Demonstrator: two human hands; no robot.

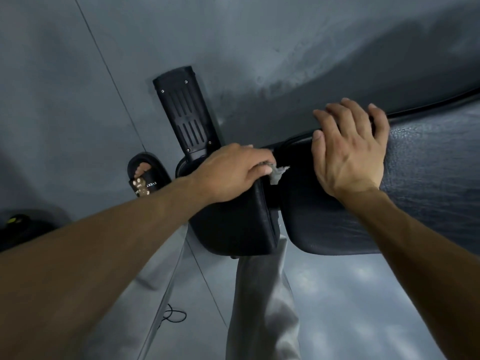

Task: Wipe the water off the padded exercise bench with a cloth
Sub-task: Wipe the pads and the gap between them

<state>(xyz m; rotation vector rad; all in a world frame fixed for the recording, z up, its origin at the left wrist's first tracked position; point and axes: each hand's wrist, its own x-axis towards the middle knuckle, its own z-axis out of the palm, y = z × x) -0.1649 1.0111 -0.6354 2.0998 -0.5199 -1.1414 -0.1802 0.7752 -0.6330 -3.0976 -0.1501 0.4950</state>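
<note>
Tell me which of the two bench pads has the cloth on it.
The smaller seat pad, under the left hand gripping the cloth. The long pad bears only the right hand.

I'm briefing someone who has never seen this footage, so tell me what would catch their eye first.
Two bare forearms reach in from the bottom corners to a black padded bench at mid-frame. The left hand grips a small grey cloth at the gap between the two pads, while the right hand rests open on the larger pad's far edge. Further left, a foot in a black slide sandal stands on the grey floor beside the bench's black base.
</note>
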